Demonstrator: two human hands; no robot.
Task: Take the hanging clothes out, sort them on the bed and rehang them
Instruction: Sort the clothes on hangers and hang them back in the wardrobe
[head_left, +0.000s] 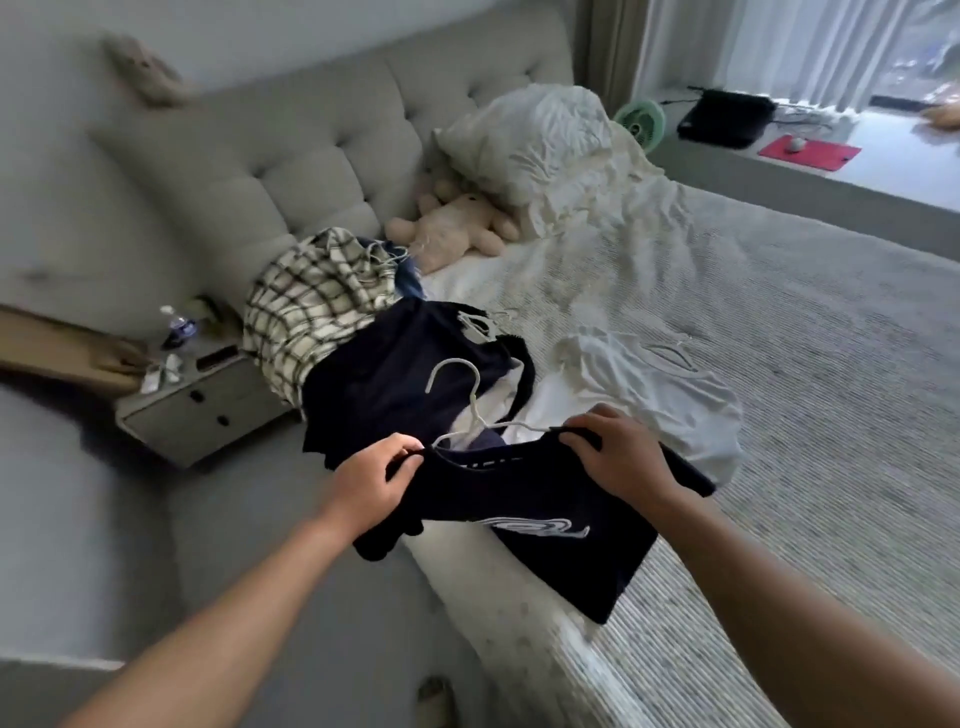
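So the navy T-shirt with the white swirly print sits at about 6 o'clock in the view, draped over the near edge of the bed. The person has it by the shoulders: left hand pinches the collar edge on one side, right hand grips the fabric on the other, fingers curled over it. A white hanger pokes up out of the neck opening, hook pointing toward 11 o'clock.

Just past that, around 12 o'clock from the shirt, lies another dark garment with its own white hanger, and beyond it at 11 o'clock a plaid shirt bunched against the grey tufted headboard. At 2 o'clock there's a white garment spread out flat on the cover.

Further up: a plush toy and a crumpled pillow by the headboard. Off at 9 o'clock a grey nightstand carries a water bottle. The window ledge at 2 o'clock holds a black bag and something flat and red.
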